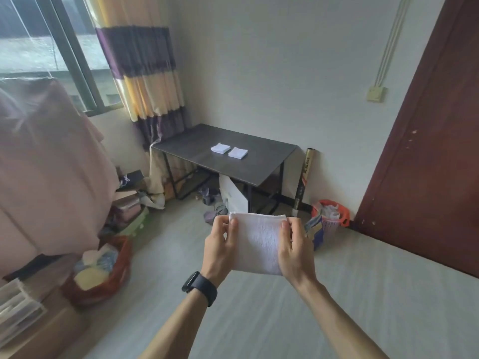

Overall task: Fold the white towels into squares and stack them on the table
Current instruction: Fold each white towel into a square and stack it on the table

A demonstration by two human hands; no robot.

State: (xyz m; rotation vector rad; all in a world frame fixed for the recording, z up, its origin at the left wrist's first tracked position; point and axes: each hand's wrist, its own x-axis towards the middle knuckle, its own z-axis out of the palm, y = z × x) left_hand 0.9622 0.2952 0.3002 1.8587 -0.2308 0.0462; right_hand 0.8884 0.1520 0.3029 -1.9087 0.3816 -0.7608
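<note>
Head view: your left hand (220,248) and right hand (295,252) hold white towel (259,242) up in air, spread flat between them. Left fingers (233,229) curled over towel's left edge, pinching it; right fingers (284,230) clamped same way on right edge. Well beyond fingertips, dark counter (259,167) carries left square (220,148) just beside right square (237,152), unstacked. Black watch (199,287) on your left wrist.

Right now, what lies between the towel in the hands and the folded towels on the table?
Head view: from the held towel, grey floor, a white box under the table, then bare tabletop up to the folded towels.
</note>
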